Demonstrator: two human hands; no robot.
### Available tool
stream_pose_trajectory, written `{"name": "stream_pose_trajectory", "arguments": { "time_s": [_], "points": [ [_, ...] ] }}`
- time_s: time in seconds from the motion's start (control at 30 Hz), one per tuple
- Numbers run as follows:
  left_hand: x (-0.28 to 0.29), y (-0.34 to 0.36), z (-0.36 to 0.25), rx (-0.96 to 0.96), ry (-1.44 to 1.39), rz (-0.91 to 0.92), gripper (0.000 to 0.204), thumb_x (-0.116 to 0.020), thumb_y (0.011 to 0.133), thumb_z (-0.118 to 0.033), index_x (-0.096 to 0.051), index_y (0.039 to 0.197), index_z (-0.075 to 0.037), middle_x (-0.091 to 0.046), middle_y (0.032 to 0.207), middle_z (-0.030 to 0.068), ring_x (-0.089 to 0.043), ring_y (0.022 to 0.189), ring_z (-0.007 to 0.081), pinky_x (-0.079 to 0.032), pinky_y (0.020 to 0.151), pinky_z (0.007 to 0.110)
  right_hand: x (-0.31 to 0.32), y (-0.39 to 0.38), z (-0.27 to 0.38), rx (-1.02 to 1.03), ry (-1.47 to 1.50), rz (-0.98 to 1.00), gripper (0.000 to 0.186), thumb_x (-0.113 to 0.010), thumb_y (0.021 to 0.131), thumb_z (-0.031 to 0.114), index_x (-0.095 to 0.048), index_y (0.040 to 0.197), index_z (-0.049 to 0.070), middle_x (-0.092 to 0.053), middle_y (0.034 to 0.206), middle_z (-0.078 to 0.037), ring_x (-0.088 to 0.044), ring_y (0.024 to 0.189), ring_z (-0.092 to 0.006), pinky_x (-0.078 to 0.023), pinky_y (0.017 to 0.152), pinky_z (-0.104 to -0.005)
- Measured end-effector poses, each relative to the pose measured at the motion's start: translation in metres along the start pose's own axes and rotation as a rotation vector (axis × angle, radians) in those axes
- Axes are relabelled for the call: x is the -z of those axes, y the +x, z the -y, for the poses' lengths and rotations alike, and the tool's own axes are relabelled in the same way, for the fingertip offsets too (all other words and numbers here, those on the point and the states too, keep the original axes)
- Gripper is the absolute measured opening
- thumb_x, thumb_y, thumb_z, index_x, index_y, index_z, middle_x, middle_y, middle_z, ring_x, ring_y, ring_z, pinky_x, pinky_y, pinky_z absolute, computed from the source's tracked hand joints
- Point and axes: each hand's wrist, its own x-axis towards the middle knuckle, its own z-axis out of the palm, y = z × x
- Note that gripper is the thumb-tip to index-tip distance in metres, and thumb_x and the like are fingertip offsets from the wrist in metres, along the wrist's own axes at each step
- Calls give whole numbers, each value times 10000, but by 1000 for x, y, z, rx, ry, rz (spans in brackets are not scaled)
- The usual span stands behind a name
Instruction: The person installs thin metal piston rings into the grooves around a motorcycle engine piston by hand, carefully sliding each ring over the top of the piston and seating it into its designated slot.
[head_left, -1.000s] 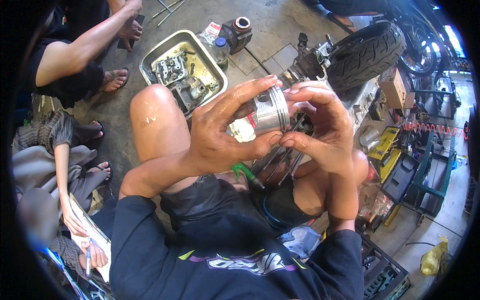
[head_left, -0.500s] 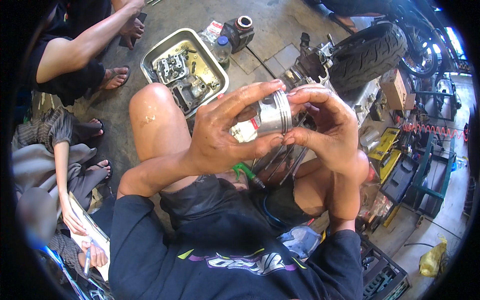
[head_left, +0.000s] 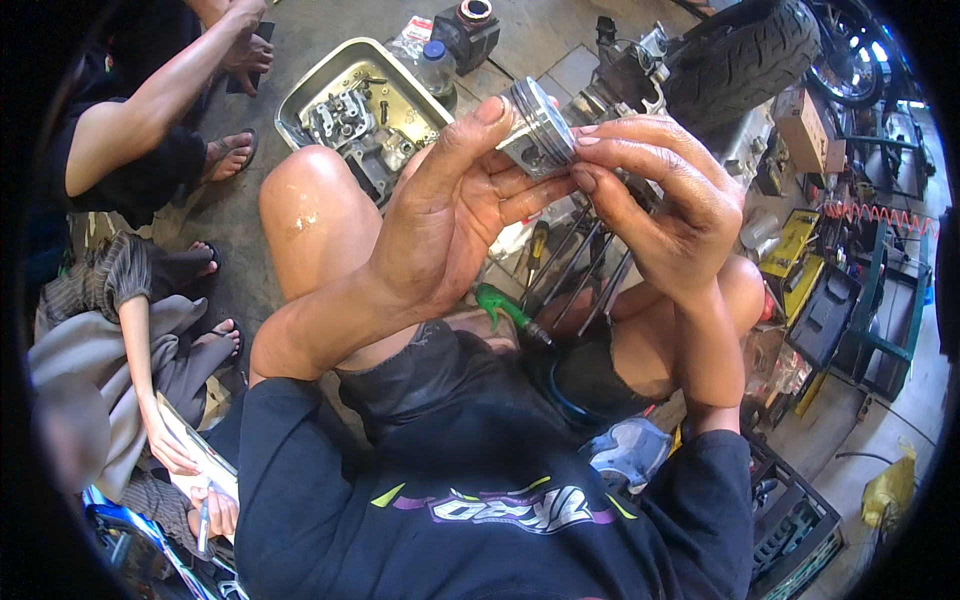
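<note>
Both hands hold a shiny metal piston [head_left: 540, 130] with ring grooves, raised in front of me above my knees. My left hand [head_left: 430, 215] grips its left side, the thumb on the skirt and the fingers spread beneath. At the piston's right edge, by the grooves, the thumb and fingertips of my right hand [head_left: 670, 190] pinch it. The piston is tilted, its grooved end turned up and to the right. Whether a loose ring is between my right fingertips is too small to tell. Below the hands, a green air blow gun [head_left: 508, 310] lies near a screwdriver [head_left: 537, 250].
A metal tray [head_left: 335, 52] of engine parts stands ahead left, beside a blue-capped bottle [head_left: 438, 72]. A motorcycle's rear tyre [head_left: 745, 75] and engine are ahead right. Toolboxes [head_left: 820, 310] lie on the right. On the left, one person writes on paper [head_left: 205, 465]; another holds a phone.
The piston has been lifted slightly and turned, its grooved end now facing up and right. My left thumb and fingers have shifted around it; my right fingertips have stayed at its right edge.
</note>
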Motion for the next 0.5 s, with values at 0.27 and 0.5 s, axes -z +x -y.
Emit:
{"name": "stream_pose_trajectory", "arguments": {
  "time_s": [0.27, 0.5],
  "points": [
    [-7, -2, 1, -14, 4, -3, 375, -532, 1042, -296, -570, 1246, 16, -656, 1216, 155, -651, 1147, 243, -492, 1078, 451, -3, -3, 6, -137, -10, -13, 180, -779, 732, -20, -760, 893, 59, -745, 872, -93, -718, 763, -191, -563, 678, -283],
    [-8, -6, 1, -32, 29, -18, 380, -543, 1035, -280, -561, 1251, 32, -662, 1199, 152, -657, 1134, 232, -490, 1082, 433, 0, -2, 3, -48, 15, 25, 209, -794, 724, -23, -757, 919, 44, -740, 871, -94, -720, 798, -221, -568, 706, -308]
  ]
}}
